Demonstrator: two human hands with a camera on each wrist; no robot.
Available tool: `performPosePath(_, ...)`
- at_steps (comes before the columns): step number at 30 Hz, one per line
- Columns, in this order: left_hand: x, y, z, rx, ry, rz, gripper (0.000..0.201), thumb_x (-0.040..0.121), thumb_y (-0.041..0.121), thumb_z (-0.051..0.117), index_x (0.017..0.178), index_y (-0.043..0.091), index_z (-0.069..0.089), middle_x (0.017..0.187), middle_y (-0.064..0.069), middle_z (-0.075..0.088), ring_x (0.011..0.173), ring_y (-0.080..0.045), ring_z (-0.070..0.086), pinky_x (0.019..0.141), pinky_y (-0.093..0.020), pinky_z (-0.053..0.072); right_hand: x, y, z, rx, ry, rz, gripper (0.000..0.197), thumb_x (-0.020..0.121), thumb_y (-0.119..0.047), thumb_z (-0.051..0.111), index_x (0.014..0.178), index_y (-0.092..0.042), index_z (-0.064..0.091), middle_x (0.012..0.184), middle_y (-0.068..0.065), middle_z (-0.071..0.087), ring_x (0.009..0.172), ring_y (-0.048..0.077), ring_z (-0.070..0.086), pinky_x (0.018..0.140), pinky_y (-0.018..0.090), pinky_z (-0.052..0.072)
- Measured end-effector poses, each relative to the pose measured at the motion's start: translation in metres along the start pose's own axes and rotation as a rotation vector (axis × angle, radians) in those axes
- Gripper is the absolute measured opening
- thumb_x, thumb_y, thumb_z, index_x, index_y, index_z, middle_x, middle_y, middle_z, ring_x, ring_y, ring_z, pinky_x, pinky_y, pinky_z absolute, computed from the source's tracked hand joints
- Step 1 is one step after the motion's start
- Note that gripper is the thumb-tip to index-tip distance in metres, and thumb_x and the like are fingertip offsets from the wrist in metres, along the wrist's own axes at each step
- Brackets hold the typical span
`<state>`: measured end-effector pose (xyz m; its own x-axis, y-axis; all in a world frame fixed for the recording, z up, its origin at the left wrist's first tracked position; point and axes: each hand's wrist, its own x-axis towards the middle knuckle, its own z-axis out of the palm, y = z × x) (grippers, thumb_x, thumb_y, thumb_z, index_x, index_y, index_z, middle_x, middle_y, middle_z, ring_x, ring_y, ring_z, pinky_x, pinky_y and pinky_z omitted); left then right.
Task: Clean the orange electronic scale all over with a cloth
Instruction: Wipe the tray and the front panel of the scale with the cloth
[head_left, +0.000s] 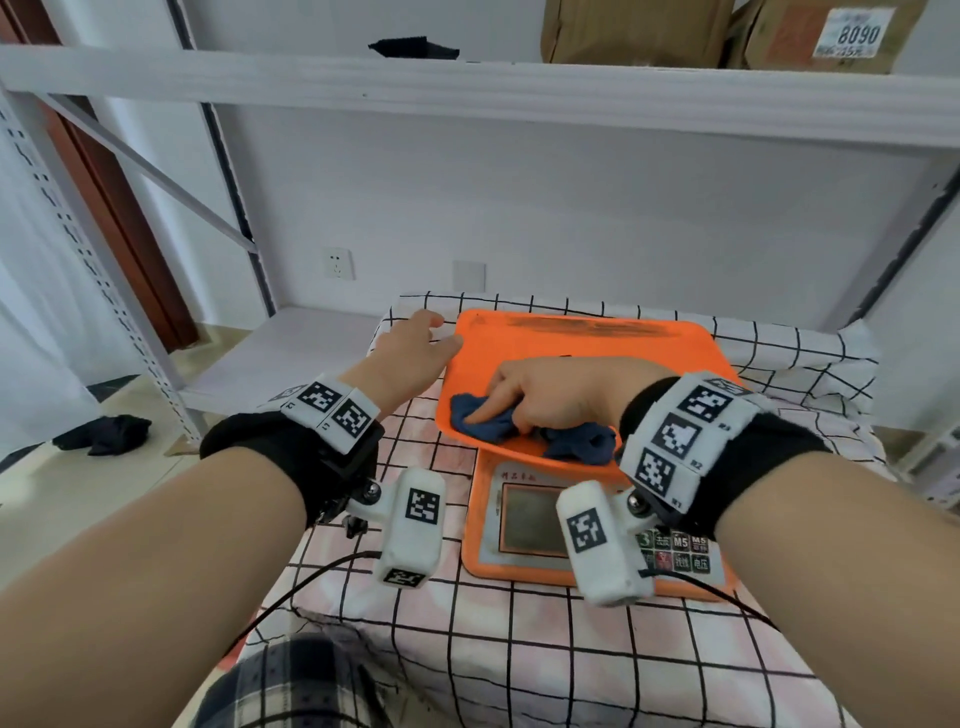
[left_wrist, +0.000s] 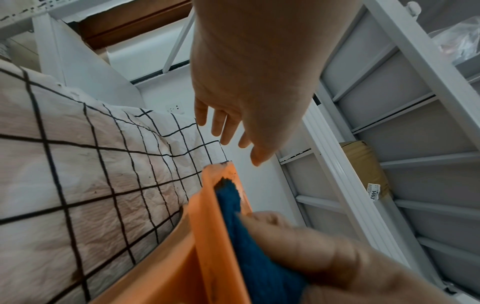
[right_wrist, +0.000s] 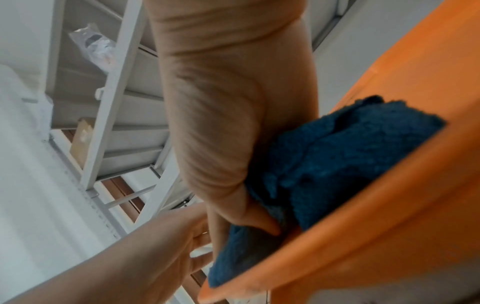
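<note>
- Head view: the orange plastic electronic scale (head_left: 592, 525) stands on a table covered with a white-and-pink cloth with a black grid (head_left: 519, 649). Its orange weighing tray (head_left: 613, 343) carries a dark smear along the far edge. The right hand (head_left: 566, 395) presses a crumpled dark-blue terry cloth (head_left: 488, 421) onto the near-left part of the tray, index finger extended, the other fingers curled round the cloth. The left hand (head_left: 410, 353) lies at the tray's far-left corner, fingers relaxed and straight (contact with the rim cannot be confirmed). A white metal shelving rack (head_left: 467, 93) stands behind.
- Left wrist view: the left hand (left_wrist: 249, 86) has its fingers spread and holds nothing, thumb tip just beside the tray corner (left_wrist: 221, 170). The cloth (left_wrist: 246, 236) lies inside the tray under the right hand (left_wrist: 324, 257).
- Right wrist view: the right hand (right_wrist: 228, 123) grips the cloth (right_wrist: 337, 160) against the tray (right_wrist: 389, 205); the left hand (right_wrist: 145, 242) shows beyond, fingers loose.
</note>
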<state>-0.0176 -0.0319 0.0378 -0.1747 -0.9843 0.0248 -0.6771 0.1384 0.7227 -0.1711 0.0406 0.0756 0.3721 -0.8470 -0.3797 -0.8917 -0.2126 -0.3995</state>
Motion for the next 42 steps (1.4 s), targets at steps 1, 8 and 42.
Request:
performPosePath(1, -0.002, 0.001, 0.001, -0.003, 0.0, 0.0, 0.048, 0.093, 0.038, 0.05, 0.135, 0.016, 0.042, 0.136, -0.009, 0.047, 0.123, -0.027, 0.044, 0.104, -0.041, 0.037, -0.008, -0.001, 0.003, -0.007, 0.005, -0.004, 0.054, 0.086, 0.004, 0.042, 0.122, -0.03, 0.061, 0.119, 0.013, 0.054, 0.106, 0.031, 0.051, 0.094, 0.039, 0.042)
performPosePath(8, -0.019, 0.018, 0.002, 0.002, -0.014, 0.049, 0.043, 0.094, 0.034, 0.05, 0.133, 0.017, 0.045, 0.136, -0.007, 0.047, 0.121, -0.024, 0.046, 0.096, -0.032, 0.039, -0.048, -0.001, 0.018, 0.189, 0.112, 0.049, 0.029, 0.09, -0.009, 0.042, 0.096, -0.017, 0.069, 0.074, -0.002, 0.055, 0.064, 0.011, 0.048, 0.063, 0.025, 0.043)
performPosePath(42, -0.042, 0.007, -0.03, 0.034, 0.105, 0.088, 0.023, 0.095, 0.033, 0.049, 0.11, 0.017, 0.055, 0.096, 0.001, 0.062, 0.063, -0.011, 0.049, 0.059, -0.024, 0.037, -0.037, -0.007, -0.011, 0.245, 0.384, 0.081, 0.017, 0.073, 0.004, 0.044, 0.077, 0.01, 0.059, 0.058, 0.009, 0.047, 0.049, 0.014, 0.039, 0.055, 0.029, 0.033)
